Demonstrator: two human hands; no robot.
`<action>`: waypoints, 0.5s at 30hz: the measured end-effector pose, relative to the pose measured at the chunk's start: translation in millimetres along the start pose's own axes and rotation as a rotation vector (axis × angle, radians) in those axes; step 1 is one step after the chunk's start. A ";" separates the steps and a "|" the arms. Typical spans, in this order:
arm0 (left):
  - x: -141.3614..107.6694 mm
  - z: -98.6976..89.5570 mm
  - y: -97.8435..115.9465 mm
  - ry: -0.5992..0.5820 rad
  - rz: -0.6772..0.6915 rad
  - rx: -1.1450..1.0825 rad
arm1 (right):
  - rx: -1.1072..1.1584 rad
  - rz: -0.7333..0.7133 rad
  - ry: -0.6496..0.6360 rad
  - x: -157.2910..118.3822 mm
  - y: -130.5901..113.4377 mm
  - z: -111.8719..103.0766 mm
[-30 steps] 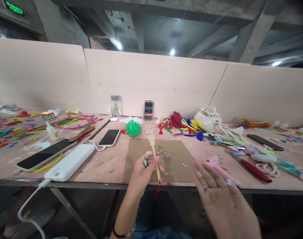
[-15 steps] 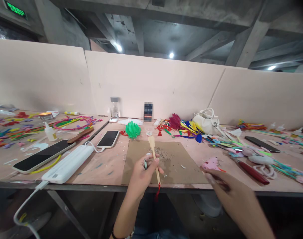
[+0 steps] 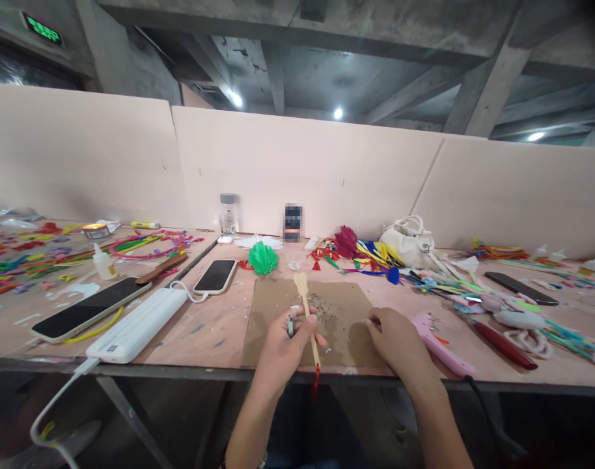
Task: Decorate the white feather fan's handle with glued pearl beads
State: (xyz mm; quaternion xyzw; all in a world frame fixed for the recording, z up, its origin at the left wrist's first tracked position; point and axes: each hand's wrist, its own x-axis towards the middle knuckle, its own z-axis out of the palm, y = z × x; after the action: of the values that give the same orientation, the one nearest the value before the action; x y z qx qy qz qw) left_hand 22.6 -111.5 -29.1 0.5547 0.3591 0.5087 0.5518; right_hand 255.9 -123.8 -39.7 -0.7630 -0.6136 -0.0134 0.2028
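My left hand [image 3: 290, 335] is closed round the handle of a small pale wooden paddle [image 3: 302, 286]. Its flat head points away from me, and a red cord [image 3: 316, 381] hangs from the near end, past the table edge. Under both hands lies a brown cardboard sheet [image 3: 268, 312] with dark specks near its middle. My right hand [image 3: 392, 335] is over the right part of the sheet, fingers curled down and together; whatever may be between the fingertips is hidden. Just right of that hand rests a pink glue gun [image 3: 439, 346] with a black cable.
Left of the cardboard are a white power bank [image 3: 136, 326], two phones and a small glue bottle [image 3: 103, 262]. Behind it sit a green feathery ball [image 3: 263, 259] and a clear bottle [image 3: 228, 215]. A white handbag [image 3: 409, 240] and a red-handled tool [image 3: 505, 345] are to the right.
My right hand has moved left, from beside the glue gun to over the cardboard, uncovering the gun's handle. My left hand still holds the wooden paddle. The view has shifted slightly.
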 end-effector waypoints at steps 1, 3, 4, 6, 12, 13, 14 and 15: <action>0.1 -0.6 0.2 0.001 -0.005 0.004 | -0.002 0.012 -0.001 3.5 -0.6 -0.4; 0.3 -2.0 0.3 -0.005 -0.009 0.019 | 0.008 0.030 -0.003 7.1 -3.2 -1.9; 0.5 -2.7 0.1 -0.011 -0.008 0.027 | 0.021 0.034 -0.004 6.2 -5.4 -3.3; 1.1 -3.7 -0.9 -0.021 -0.001 0.034 | 0.071 0.011 -0.017 -0.9 -12.2 -7.2; 2.6 -4.4 -5.1 0.015 0.009 -0.015 | 0.443 -0.322 -0.275 -32.3 -44.3 -10.3; 2.6 -4.3 -5.0 0.010 0.003 -0.023 | 0.486 -0.364 -0.285 -34.0 -48.3 -7.1; 2.5 -4.2 -4.7 0.004 -0.002 -0.029 | 0.501 -0.384 -0.270 -34.6 -51.2 -3.2; 2.4 -4.1 -4.3 0.000 -0.004 -0.031 | 0.489 -0.385 -0.239 -34.6 -52.7 0.9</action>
State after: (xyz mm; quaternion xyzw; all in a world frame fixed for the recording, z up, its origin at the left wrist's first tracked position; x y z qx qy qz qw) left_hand 19.9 -107.6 -33.4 0.5453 0.3524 0.5130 0.5615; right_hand 197.5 -146.9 -34.4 -0.5578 -0.7511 0.1859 0.3002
